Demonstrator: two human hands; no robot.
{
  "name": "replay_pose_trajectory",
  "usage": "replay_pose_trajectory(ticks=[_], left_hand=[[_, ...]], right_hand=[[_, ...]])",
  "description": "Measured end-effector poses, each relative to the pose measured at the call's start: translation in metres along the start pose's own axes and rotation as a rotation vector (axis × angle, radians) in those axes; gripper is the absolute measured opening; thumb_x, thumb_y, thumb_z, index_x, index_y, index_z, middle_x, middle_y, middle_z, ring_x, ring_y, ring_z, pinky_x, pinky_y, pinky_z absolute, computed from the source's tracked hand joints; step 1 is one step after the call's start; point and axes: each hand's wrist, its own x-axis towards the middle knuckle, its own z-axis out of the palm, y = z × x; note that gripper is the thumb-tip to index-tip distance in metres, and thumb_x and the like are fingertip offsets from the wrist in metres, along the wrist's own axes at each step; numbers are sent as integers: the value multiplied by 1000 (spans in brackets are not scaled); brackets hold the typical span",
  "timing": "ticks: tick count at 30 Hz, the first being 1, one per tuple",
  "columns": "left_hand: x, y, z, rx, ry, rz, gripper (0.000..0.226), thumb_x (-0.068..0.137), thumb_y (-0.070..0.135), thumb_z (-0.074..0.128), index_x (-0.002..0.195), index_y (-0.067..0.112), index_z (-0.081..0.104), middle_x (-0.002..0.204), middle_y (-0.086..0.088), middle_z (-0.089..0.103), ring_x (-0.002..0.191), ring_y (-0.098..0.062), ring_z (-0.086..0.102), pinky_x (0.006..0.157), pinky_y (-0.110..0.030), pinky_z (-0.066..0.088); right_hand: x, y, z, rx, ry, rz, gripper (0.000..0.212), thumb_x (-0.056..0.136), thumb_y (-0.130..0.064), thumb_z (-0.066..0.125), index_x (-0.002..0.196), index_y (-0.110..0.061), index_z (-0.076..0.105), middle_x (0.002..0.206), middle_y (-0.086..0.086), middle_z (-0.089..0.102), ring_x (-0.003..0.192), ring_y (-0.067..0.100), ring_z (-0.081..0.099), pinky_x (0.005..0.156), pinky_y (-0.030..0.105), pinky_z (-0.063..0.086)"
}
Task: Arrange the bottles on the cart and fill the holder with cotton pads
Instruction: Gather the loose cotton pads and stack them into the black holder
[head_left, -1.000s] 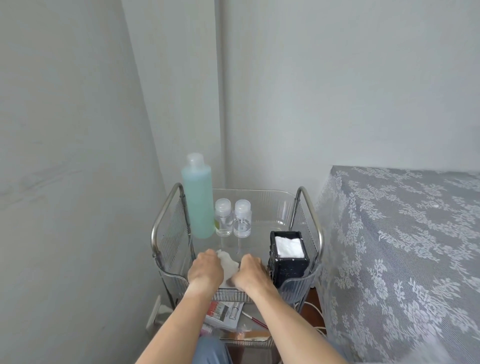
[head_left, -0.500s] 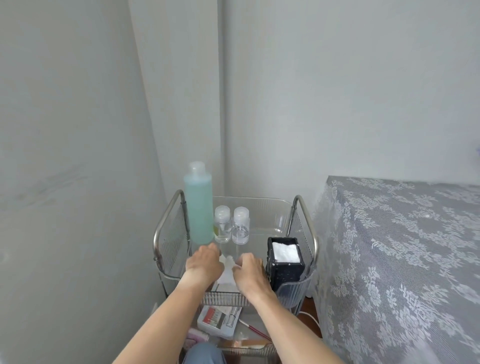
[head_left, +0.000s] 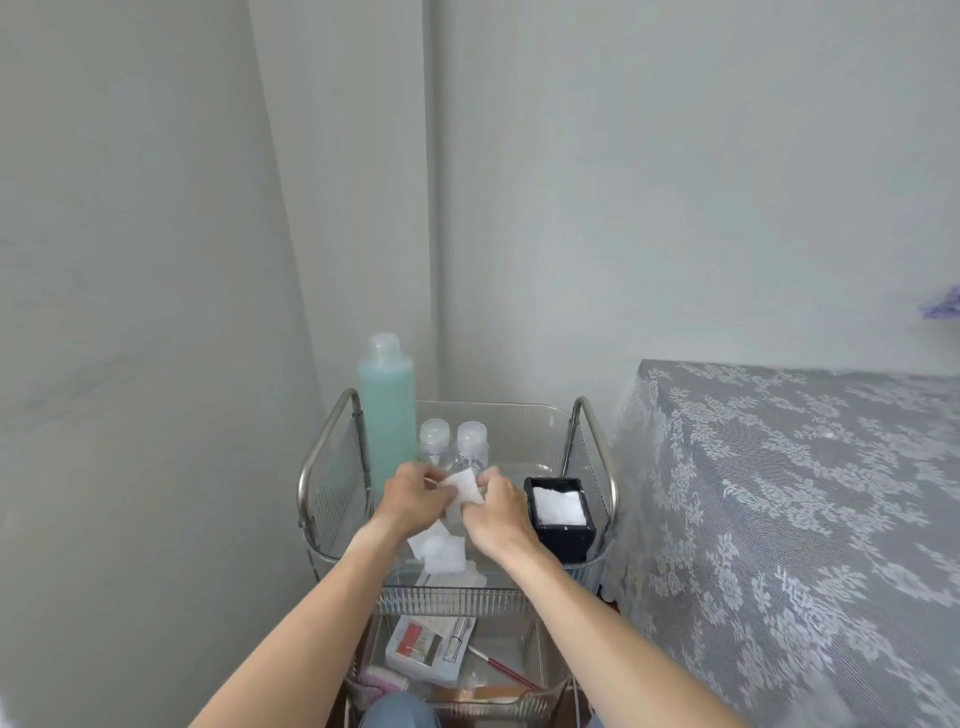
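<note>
Above the cart (head_left: 332, 436) tray, both hands have lifted: left hand (head_left: 413, 493) and right hand (head_left: 496, 512) fingers now pinch one cotton pad (head_left: 464, 486), leaving loose pads (head_left: 439, 551) below, ready for the black holder (head_left: 560, 517).

a tall teal bottle (head_left: 387, 415) stood upright at the cart's (head_left: 597, 447) back left, two small clear bottles (head_left: 451, 444) just beside it. the black holder (head_left: 561, 538) sat right, filled with white pads. loose cotton pads (head_left: 439, 551) lay near the front; one cotton pad (head_left: 465, 486) was raised.
</note>
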Motion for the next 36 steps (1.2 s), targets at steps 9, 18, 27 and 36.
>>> replay_pose_trajectory(ticks=[9,18,27,36], left_hand=[[-1,39,-8,-220,-56,115,17,92,4,63,109,4,64,86,-17,64,75,-26,65,78,-42,58],[-7,74,6,-295,-255,178,21,91,-1,63,109,7,58,80,-10,60,62,-18,62,59,-30,60],[-13,73,47,-187,-327,177,26,84,7,74,103,16,58,76,-4,60,57,-12,63,53,-28,56],[-10,75,56,70,-227,243,14,84,18,58,96,24,60,71,-1,61,55,-16,54,42,-21,42]], right_hand=[[10,-34,-50,-145,5,-60,62,86,-1,50,144,-11,30,141,15,41,127,32,44,89,32,42],[31,-51,-136,-430,-236,44,18,83,-5,70,99,2,69,81,16,73,65,24,65,56,32,54],[22,-32,-150,-444,-287,302,13,88,2,65,95,11,59,77,22,71,52,20,62,51,27,51],[22,-23,-131,-510,-289,381,28,92,4,51,117,11,42,47,18,62,35,19,60,33,22,44]])
